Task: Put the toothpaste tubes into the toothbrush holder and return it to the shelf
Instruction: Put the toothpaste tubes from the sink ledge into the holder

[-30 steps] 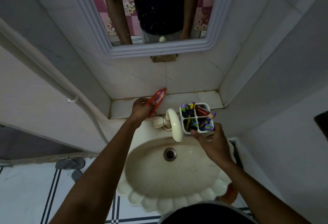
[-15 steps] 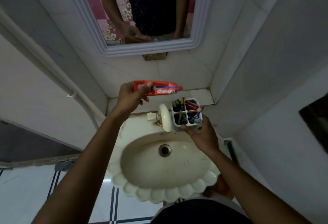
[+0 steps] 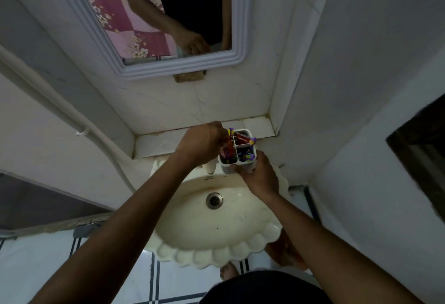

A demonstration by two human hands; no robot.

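While the right hand (image 3: 261, 178) grips the white four-compartment toothbrush holder (image 3: 238, 152) over the sink's (image 3: 216, 253) back rim, the left hand (image 3: 202, 143), fingers closed, pushes a red toothpaste tube (image 3: 227, 152) in; its knuckles hide most of the tube.

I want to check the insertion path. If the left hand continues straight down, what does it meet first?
Most likely the toothbrush holder: the left hand pushes a red toothpaste tube into its near-left compartment. Depth inside is unclear.
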